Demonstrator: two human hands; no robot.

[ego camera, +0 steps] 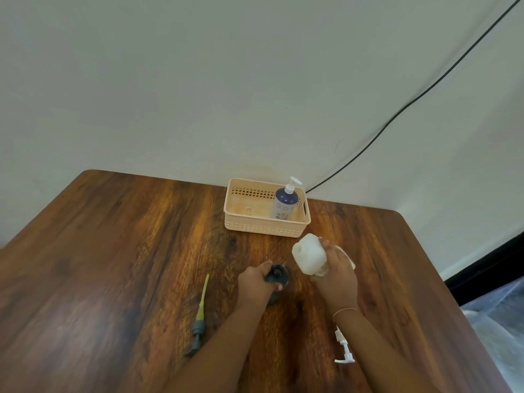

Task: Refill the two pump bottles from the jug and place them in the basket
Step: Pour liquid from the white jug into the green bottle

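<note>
A dark pump bottle (pixel 279 277) stands open-necked on the wooden table, and my left hand (pixel 255 282) grips it near the top. My right hand (pixel 336 275) holds a white translucent jug (pixel 309 255), tilted, just right of the bottle's mouth. Its dark pump head with a yellowish tube (pixel 200 316) lies on the table to the left. A blue pump bottle with a white pump (pixel 285 201) stands upright in the right part of the peach basket (pixel 266 226).
A white pump head (pixel 344 350) lies on the table under my right forearm. The basket sits at the table's far edge against the wall. A black cable (pixel 397 114) runs down the wall behind it. The table's right edge drops to the floor.
</note>
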